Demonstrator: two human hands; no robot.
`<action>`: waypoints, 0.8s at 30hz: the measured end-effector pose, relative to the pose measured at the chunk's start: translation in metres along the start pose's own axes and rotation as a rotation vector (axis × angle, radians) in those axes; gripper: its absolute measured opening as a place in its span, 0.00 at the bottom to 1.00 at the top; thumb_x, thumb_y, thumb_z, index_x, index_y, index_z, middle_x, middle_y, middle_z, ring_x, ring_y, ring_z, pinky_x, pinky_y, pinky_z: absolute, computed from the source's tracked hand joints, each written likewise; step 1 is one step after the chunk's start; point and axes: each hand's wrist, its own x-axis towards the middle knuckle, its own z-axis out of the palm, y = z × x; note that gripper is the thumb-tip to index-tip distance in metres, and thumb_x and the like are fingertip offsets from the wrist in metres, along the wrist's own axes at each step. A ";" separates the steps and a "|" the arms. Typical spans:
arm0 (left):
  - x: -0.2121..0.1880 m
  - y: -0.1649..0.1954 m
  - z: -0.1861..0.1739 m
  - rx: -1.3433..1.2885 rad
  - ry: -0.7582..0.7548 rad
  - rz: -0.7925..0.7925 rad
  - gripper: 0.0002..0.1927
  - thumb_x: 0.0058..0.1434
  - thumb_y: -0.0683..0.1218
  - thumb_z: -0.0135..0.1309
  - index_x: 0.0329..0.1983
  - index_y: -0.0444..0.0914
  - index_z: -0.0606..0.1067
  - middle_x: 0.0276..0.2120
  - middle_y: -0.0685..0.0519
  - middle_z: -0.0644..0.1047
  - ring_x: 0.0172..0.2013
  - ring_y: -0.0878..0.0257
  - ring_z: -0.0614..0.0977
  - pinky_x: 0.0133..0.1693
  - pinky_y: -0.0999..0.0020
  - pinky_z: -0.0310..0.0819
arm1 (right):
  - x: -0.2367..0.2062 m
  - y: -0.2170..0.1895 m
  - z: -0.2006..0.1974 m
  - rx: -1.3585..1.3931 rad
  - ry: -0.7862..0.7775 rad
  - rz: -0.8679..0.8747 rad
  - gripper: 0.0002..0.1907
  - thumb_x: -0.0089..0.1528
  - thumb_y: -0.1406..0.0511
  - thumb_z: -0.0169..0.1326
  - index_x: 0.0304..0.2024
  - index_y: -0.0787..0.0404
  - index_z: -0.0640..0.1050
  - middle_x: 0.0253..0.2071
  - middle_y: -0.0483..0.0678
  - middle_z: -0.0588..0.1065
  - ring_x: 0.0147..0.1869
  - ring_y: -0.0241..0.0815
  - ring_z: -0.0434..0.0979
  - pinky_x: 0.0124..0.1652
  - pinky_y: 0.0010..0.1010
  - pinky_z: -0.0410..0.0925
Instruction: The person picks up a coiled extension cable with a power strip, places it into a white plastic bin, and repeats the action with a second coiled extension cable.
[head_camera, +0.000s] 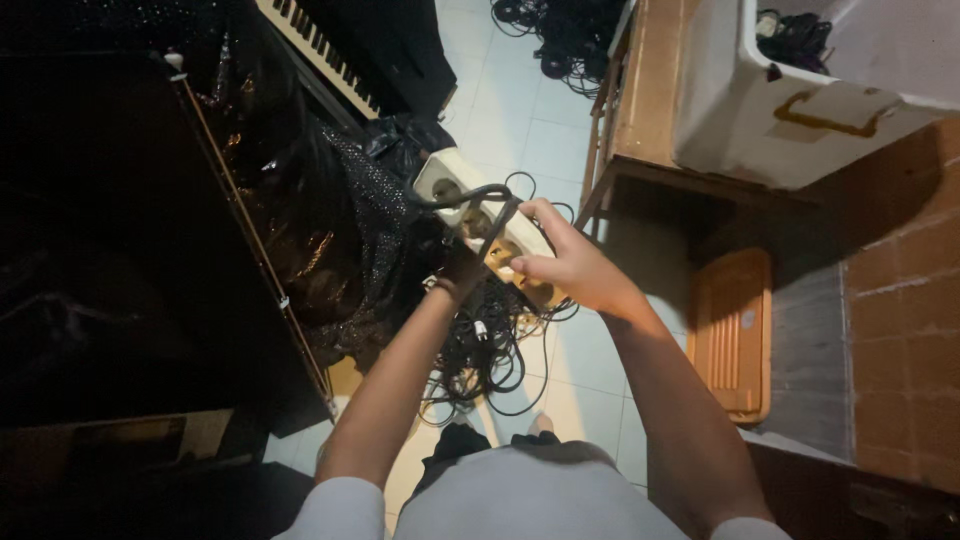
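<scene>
- A white power strip (480, 225) with several round sockets is held up in mid-air over the tiled floor (520, 130), between the dark piano (330, 50) and the wooden table (650, 90).
- The strip's near end is gripped by the right hand (570, 268), with fingers curled over its top edge and pressed against it.
- A black cable (470, 197) is looped across the strip's face; its strand is pinched under the right fingertips (530, 212).
- The left hand (462, 268) is seen beneath the strip, in shadow; whether it is closed on anything cannot be told.
- A tangle of black cables (485, 350) lies on the floor directly below the hands.
- A white plastic crate (780, 110) rests on the table.
</scene>
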 end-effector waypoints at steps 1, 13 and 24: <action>-0.002 0.003 0.003 0.043 -0.020 -0.016 0.18 0.67 0.49 0.53 0.54 0.34 0.74 0.45 0.46 0.79 0.46 0.57 0.80 0.45 0.62 0.76 | -0.001 -0.008 0.005 -0.102 0.045 -0.022 0.28 0.58 0.63 0.58 0.59 0.62 0.67 0.46 0.51 0.72 0.49 0.37 0.73 0.46 0.28 0.69; -0.096 0.048 -0.002 -0.457 -0.391 -0.699 0.20 0.67 0.51 0.49 0.54 0.32 0.76 0.43 0.44 0.83 0.44 0.55 0.83 0.48 0.61 0.76 | -0.009 -0.028 0.011 -0.570 0.430 -0.263 0.30 0.58 0.65 0.61 0.57 0.64 0.61 0.46 0.66 0.77 0.49 0.59 0.82 0.46 0.43 0.73; -0.069 0.038 -0.040 -0.230 -0.229 -0.433 0.21 0.68 0.53 0.55 0.53 0.32 0.77 0.46 0.39 0.81 0.45 0.49 0.83 0.47 0.61 0.75 | -0.009 0.028 -0.058 -0.929 0.851 0.018 0.29 0.60 0.62 0.63 0.58 0.60 0.64 0.46 0.64 0.74 0.47 0.65 0.79 0.42 0.52 0.74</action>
